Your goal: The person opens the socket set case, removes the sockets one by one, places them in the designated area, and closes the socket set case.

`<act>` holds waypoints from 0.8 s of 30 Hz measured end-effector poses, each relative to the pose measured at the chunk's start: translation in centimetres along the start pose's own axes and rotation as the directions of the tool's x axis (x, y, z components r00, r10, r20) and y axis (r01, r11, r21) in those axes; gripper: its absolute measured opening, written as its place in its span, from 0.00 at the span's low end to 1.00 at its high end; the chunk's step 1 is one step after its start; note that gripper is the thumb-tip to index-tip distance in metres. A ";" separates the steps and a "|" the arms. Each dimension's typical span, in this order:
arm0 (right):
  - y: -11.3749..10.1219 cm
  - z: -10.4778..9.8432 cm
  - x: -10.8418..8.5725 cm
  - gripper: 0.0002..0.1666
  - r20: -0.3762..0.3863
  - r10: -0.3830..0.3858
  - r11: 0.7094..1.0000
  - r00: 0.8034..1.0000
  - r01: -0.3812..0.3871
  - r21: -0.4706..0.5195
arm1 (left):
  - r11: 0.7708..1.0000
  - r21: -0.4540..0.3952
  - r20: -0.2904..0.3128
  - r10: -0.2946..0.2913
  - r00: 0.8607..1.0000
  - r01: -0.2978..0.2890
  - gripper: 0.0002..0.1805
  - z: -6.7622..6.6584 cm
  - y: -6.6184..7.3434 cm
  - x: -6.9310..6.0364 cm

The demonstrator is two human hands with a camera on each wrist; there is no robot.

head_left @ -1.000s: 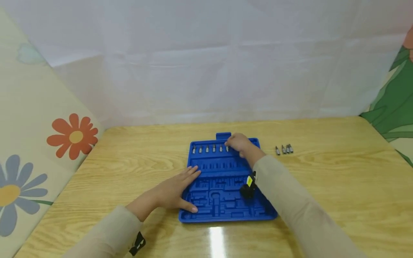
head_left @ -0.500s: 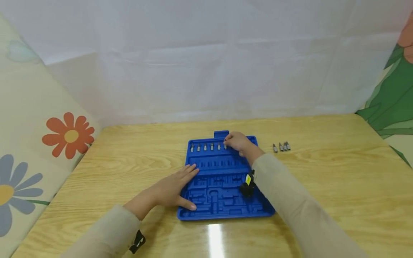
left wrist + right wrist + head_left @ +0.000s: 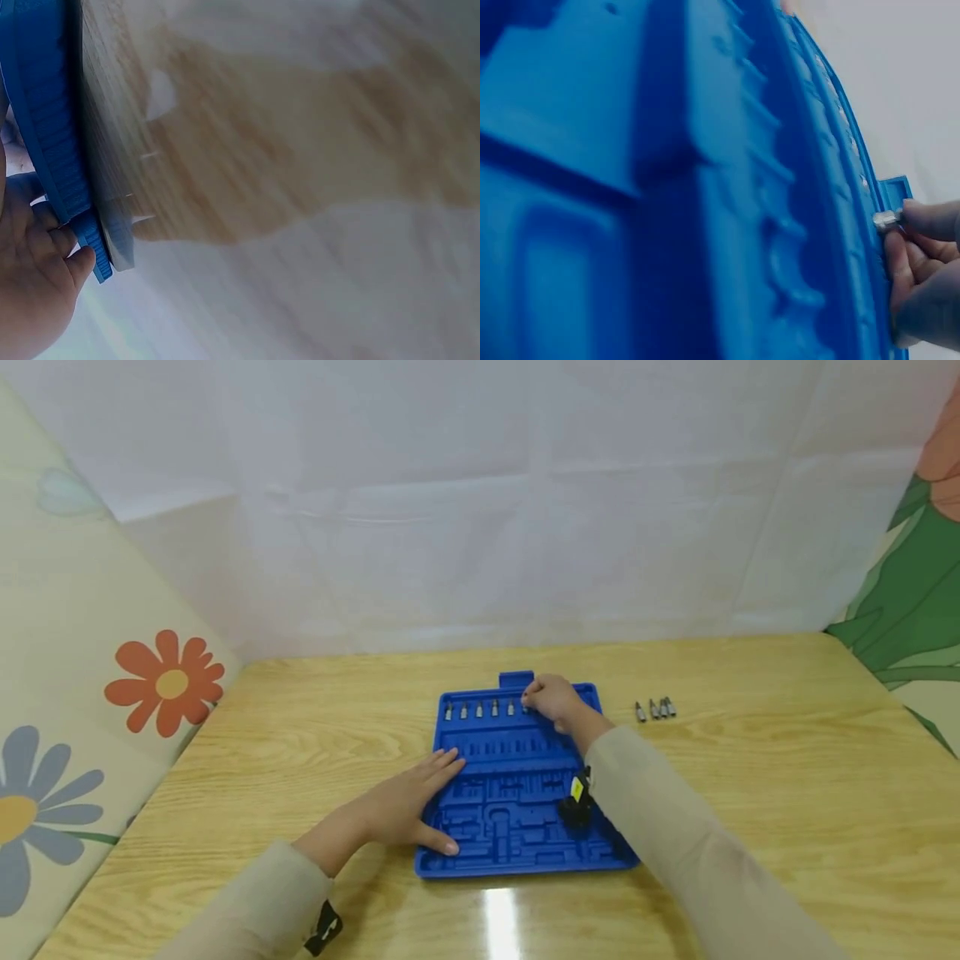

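Note:
A blue molded case [image 3: 525, 864] lies on the table, with several silver bits [image 3: 495, 708] in a row of slots along its far edge. My right hand [image 3: 558, 700] is over this row, just right of the visible bits. In the right wrist view, its thumb and fingers pinch a silver bit [image 3: 886, 220] at the slots by the case's edge. My left hand [image 3: 401, 802] rests spread on the case's left edge, thumb and fingers apart. The left wrist view shows the hand [image 3: 34, 277] against the blue case's side [image 3: 45, 112].
Several loose bits [image 3: 655, 709] lie on the wooden table [image 3: 750, 760] to the right of the case. Behind the table hangs a white sheet [image 3: 480, 552]. Flower-patterned cloth [image 3: 67, 635] is at the left, and more at the right.
The view has shifted slightly. My right hand stays at the same slot in the far row, and my left hand has not moved on the case.

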State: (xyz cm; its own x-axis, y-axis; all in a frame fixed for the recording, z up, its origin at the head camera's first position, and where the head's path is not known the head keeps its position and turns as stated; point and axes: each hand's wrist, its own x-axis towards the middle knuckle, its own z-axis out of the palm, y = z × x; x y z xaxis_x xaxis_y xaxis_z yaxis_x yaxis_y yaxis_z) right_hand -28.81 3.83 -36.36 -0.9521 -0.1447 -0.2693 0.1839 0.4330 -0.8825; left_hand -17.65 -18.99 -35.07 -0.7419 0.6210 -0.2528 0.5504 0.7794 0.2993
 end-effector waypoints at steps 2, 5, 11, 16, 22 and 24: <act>-0.1 0.2 -0.2 0.06 -0.022 0.002 1.000 1.000 -0.002 0.017 | 1.000 0.004 0.000 -0.002 1.000 0.002 0.58 0.0 0.0 0.0; -0.1 0.2 -0.2 0.07 -0.044 0.006 0.999 0.999 -0.005 0.034 | 1.000 0.011 -0.002 -0.006 1.000 0.006 0.58 0.0 0.0 0.0; 0.2 0.3 -0.4 0.08 -0.086 0.026 0.994 0.996 -0.016 0.106 | 1.000 0.014 0.007 -0.003 1.000 0.003 0.58 0.2 0.2 0.0; 0.1 0.1 -0.6 0.08 -0.124 0.041 0.978 0.991 -0.014 0.207 | 1.000 0.014 0.007 -0.002 1.000 0.002 0.59 0.1 0.4 0.0; -0.1 -0.2 -1.0 0.10 -0.079 -0.006 0.982 0.997 0.021 0.188 | 0.999 0.030 0.006 -0.011 1.000 0.011 0.58 -0.2 0.3 -0.2; 0.0 -0.5 -1.2 0.10 -0.069 -0.021 0.978 0.997 0.035 0.204 | 0.999 0.033 0.006 -0.007 1.000 0.007 0.58 -0.3 0.2 -0.2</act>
State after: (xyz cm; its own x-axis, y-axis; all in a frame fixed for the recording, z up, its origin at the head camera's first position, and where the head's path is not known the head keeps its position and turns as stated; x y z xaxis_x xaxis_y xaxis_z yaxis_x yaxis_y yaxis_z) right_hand -27.82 4.44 -35.80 -0.9704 -0.0915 -0.2235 0.1968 0.2373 -0.9513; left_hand -17.50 -18.98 -34.71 -0.7435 0.6159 -0.2605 0.5575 0.7860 0.2671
